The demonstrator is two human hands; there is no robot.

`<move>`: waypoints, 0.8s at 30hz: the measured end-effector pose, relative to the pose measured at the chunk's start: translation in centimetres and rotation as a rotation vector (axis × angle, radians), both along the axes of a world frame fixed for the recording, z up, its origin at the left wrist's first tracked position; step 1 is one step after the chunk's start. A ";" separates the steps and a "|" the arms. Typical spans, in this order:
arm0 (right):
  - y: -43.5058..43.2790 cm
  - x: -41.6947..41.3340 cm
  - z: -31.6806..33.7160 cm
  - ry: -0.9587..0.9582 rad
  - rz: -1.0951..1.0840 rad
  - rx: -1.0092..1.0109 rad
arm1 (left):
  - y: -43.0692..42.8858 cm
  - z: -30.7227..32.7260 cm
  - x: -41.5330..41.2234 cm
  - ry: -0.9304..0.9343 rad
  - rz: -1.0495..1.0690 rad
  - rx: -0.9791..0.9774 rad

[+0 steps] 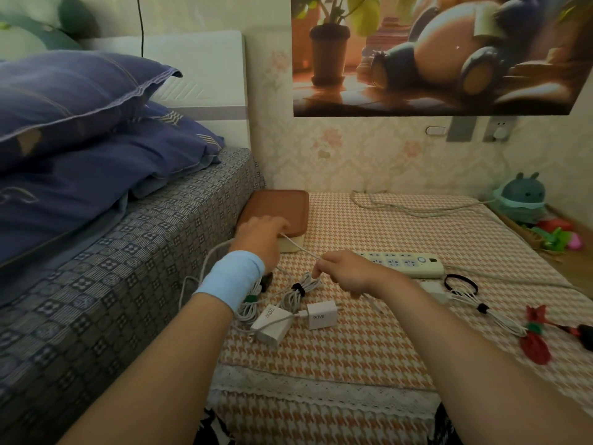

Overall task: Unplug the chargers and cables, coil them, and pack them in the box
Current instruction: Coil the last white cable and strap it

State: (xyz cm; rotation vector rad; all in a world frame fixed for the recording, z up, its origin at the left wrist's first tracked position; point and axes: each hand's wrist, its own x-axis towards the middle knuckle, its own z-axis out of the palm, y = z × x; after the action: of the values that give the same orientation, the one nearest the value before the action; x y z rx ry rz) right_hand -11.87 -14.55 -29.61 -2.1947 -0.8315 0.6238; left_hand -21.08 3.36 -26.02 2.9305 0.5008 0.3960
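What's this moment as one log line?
left hand: holds white cable | right hand: pinches white cable | box: lid on

Left of the power strip (401, 263), hidden under the left hand (260, 239): the box's (276, 207) near corner and 1 end of the taut cable (301, 248). Far right of it, black object (585, 337) cut off at the edge.

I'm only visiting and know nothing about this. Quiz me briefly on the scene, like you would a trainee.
1. True or false: the 90W charger is plugged into the power strip.
2. What runs between the left hand and the right hand? A) white cable B) green rope C) leather belt
3. Fill in: the box by the bed has a ___ lid.
Key: 1 false; 2 A; 3 brown.
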 end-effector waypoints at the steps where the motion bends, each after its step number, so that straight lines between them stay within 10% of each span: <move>1: 0.4 -0.2 0.0 -0.029 0.018 0.006 | -0.8 -0.1 0.1 0.049 -0.058 -0.071; 12: 0.2 0.9 -1.9 -0.079 -0.022 -0.035 | 3.5 -1.1 0.0 0.398 0.293 -0.060; 20: 3.0 0.1 -3.2 -0.281 0.072 -0.168 | 0.4 0.3 -0.8 -0.319 -0.043 -0.567; 24: 3.5 -1.1 -3.5 -0.297 0.184 -0.239 | 1.1 0.5 -1.4 -0.126 0.019 -0.478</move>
State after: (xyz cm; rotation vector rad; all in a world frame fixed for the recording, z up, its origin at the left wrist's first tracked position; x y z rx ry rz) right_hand -12.92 -11.02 -33.07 -2.4860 -1.1747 0.5128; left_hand -22.44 4.44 -25.51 2.4271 0.5211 0.3952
